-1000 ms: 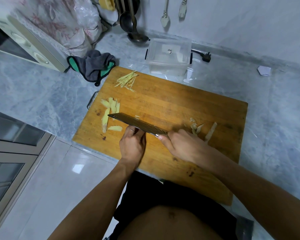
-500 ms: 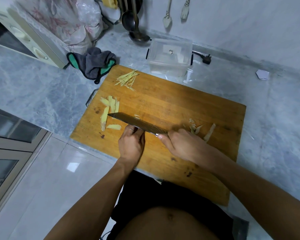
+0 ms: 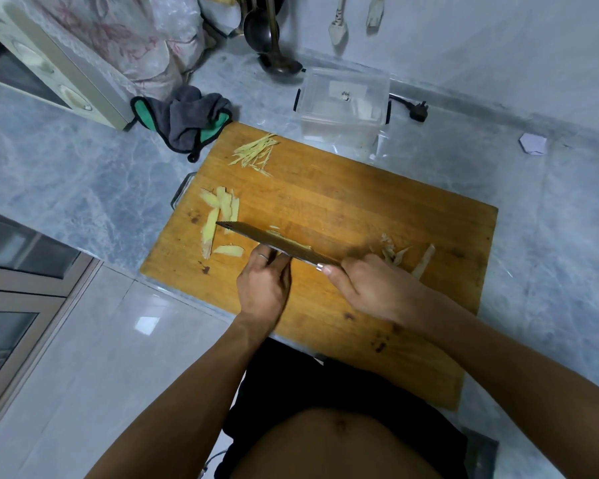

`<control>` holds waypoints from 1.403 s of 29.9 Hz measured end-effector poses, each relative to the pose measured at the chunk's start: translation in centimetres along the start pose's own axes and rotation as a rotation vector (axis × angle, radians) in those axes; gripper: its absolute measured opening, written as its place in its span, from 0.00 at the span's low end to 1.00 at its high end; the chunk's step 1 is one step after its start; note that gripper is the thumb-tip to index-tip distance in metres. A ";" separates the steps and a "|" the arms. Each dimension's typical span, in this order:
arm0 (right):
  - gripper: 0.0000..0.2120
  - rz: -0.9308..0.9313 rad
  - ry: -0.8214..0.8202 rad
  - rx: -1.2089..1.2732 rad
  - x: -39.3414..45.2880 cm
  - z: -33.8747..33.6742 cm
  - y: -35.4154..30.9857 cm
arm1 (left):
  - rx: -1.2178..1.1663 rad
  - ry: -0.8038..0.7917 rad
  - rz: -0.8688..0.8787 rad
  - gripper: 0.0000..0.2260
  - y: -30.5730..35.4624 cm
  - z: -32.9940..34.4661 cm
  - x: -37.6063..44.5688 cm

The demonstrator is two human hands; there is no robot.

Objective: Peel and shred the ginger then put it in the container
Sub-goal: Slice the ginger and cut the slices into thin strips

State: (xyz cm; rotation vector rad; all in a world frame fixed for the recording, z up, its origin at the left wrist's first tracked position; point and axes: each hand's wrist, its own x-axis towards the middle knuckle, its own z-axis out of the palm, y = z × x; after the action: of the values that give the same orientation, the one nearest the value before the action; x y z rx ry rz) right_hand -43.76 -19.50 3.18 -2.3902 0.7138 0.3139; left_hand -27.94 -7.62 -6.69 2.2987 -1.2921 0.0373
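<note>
- A cream appliance stands at the far left of the grey marble counter, with a grey-and-green cloth crumpled just to its right, touching the far left corner of the wooden cutting board.
- Ginger slices lie near the board's left edge — pale yellow, long axes running mostly near to far, one long piece tilted a little; a single slice lies crosswise just near them.
- A heap of ginger shreds sits at the board's far left corner, the strands pointing roughly from near-left to far-right.
- The left hand rests on the board with its fingers curled down, knuckles against the flat of the knife blade; what it pins under the fingertips is hidden, though a few yellow slivers show just beyond the blade.
- The blade's long axis runs from far-left to near-right, its tip over the ginger slices.
- The right hand grips the knife handle, thumb laid along the near side; the handle itself is covered.
- Brownish ginger peelings lie scattered just beyond the right hand.
- A clear plastic container stands on the counter just past the board's far edge, with ladles hanging behind it — and a black plug to its right.
</note>
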 end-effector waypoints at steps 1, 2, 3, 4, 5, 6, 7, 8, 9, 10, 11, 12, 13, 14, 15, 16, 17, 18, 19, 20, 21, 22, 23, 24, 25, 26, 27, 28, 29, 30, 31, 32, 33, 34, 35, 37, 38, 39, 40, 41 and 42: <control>0.29 -0.006 0.008 0.005 0.1 0.0 0.1 | 0.000 -0.002 -0.001 0.11 0.0 0.0 0.0; 0.29 -0.010 0.012 0.011 0.1 0.1 0.2 | 0.001 -0.006 -0.001 0.11 -0.1 0.0 0.0; 0.29 -0.011 0.013 0.014 0.2 0.1 0.3 | 0.003 -0.010 0.000 0.11 -0.1 0.1 -0.1; 0.28 -0.011 0.010 0.015 0.2 0.2 0.3 | 0.005 -0.011 0.000 0.11 -0.1 0.1 -0.1; 0.28 -0.012 0.008 0.012 0.2 0.2 0.4 | 0.005 -0.012 -0.002 0.11 -0.1 0.2 0.0; 0.28 -0.012 0.006 0.009 0.2 0.3 0.4 | 0.004 -0.013 -0.007 0.11 -0.2 0.2 0.0; 0.28 -0.013 0.005 0.007 0.2 0.3 0.5 | 0.003 -0.014 -0.011 0.11 -0.2 0.2 0.0; 0.28 -0.012 0.001 0.006 0.2 0.3 0.5 | 0.002 -0.015 -0.013 0.11 -0.1 0.2 -0.1; 0.27 -0.008 -0.008 0.005 0.2 0.3 0.5 | 0.002 -0.016 -0.016 0.10 -0.1 0.2 -0.1; 0.27 -0.002 -0.019 0.001 0.3 0.4 0.5 | 0.004 -0.019 -0.018 0.10 0.0 0.1 0.0; 0.27 0.003 -0.028 -0.008 0.4 0.4 0.4 | 0.009 -0.023 -0.020 0.10 0.0 0.1 0.0; 0.26 0.005 -0.030 -0.020 0.6 0.5 0.4 | 0.015 -0.025 -0.018 0.09 0.1 0.0 0.0; 0.26 0.007 -0.031 -0.032 0.8 0.6 0.4 | 0.022 -0.027 -0.014 0.09 0.1 0.0 0.0; 0.25 0.010 -0.034 -0.040 1.0 0.7 0.3 | 0.029 -0.029 -0.009 0.09 0.2 0.1 0.0; 0.24 0.013 -0.039 -0.043 1.1 0.8 0.3 | 0.034 -0.031 -0.006 0.09 0.2 0.1 0.0; 0.23 0.016 -0.042 -0.039 1.2 0.8 0.3 | 0.037 -0.028 -0.004 0.09 0.1 0.2 0.0; 0.23 0.018 -0.044 -0.032 1.3 0.8 0.2 | 0.037 -0.026 -0.004 0.09 0.1 0.2 0.0; 0.23 0.021 -0.045 -0.026 1.3 0.8 0.2 | 0.034 -0.026 -0.006 0.08 0.0 0.2 0.0; 0.23 0.026 -0.045 -0.022 1.2 0.7 0.2 | 0.032 -0.026 -0.008 0.08 0.1 0.2 0.0; 0.25 0.032 -0.044 -0.021 1.2 0.7 0.2 | 0.032 -0.025 -0.010 0.08 0.1 0.2 0.0; 0.26 0.039 -0.043 -0.019 1.2 0.7 0.2 | 0.032 -0.026 -0.011 0.08 0.2 0.1 0.0; 0.27 0.047 -0.042 -0.016 1.2 0.7 0.1 | 0.029 -0.028 -0.010 0.07 0.3 0.0 -0.1; 0.27 0.053 -0.042 -0.012 1.1 0.6 0.0 | 0.023 -0.032 -0.010 0.07 0.2 0.0 -0.1; 0.27 0.054 -0.038 -0.007 1.0 0.6 -0.1 | 0.010 -0.040 -0.012 0.07 0.2 0.0 -0.1; 0.27 0.050 -0.029 0.000 1.0 0.6 -0.1 | -0.009 -0.052 -0.011 0.08 0.1 0.0 -0.1; 0.28 0.046 -0.021 0.006 1.0 0.6 -0.2 | -0.030 -0.061 -0.002 0.08 -0.1 0.0 0.0; 0.28 0.046 -0.016 0.008 0.9 0.6 -0.2 | -0.047 -0.064 0.015 0.09 -0.4 0.1 0.0; 0.29 0.048 -0.011 0.010 0.8 0.6 -0.3 | -0.059 -0.066 0.034 0.10 -0.8 0.2 0.1; 0.29 0.050 -0.007 0.014 0.7 0.5 -0.3 | -0.066 -0.068 0.052 0.11 -1.1 0.2 0.2; 0.30 0.051 -0.007 0.020 0.5 0.5 -0.3 | -0.072 -0.071 0.066 0.12 -1.4 0.2 0.3; 0.30 0.050 -0.008 0.027 0.4 0.5 -0.3 | -0.078 -0.072 0.078 0.13 -1.6 0.2 0.3; 0.30 0.049 -0.014 0.034 0.3 0.6 -0.3 | -0.082 -0.070 0.084 0.13 -1.7 0.2 0.4; 0.30 0.047 -0.021 0.038 0.1 0.6 -0.3 | -0.083 -0.067 0.088 0.12 -1.8 0.2 0.4; 0.29 0.046 -0.029 0.039 0.1 0.7 -0.3 | -0.080 -0.062 0.091 0.12 -1.7 0.2 0.3; 0.28 0.045 -0.032 0.036 0.1 0.8 -0.3 | -0.076 -0.058 0.095 0.13 -1.7 0.2 0.3; 0.29 0.040 -0.017 0.030 0.2 0.8 -0.4 | -0.076 -0.052 0.101 0.13 -1.7 0.2 0.3; 0.31 0.040 -0.002 0.031 0.3 0.7 -0.4 | -0.075 -0.052 0.101 0.13 -1.7 0.2 0.3; 0.32 0.038 0.012 0.031 0.3 0.7 -0.3 | -0.071 -0.053 0.100 0.13 -1.7 0.2 0.3; 0.33 0.033 0.020 0.030 0.3 0.7 -0.2 | -0.066 -0.052 0.099 0.13 -1.6 0.2 0.3; 0.33 0.025 0.022 0.023 0.3 0.7 -0.1 | -0.062 -0.053 0.097 0.13 -1.6 0.2 0.3; 0.32 0.018 0.020 0.013 0.3 0.6 -0.1 | -0.057 -0.054 0.095 0.13 -1.5 0.2 0.3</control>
State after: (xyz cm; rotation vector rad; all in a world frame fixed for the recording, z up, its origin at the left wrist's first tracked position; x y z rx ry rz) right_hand -43.46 -19.17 2.60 -2.3788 0.7441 0.2918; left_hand -26.61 -7.33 -7.35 2.2035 -1.4107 -0.0286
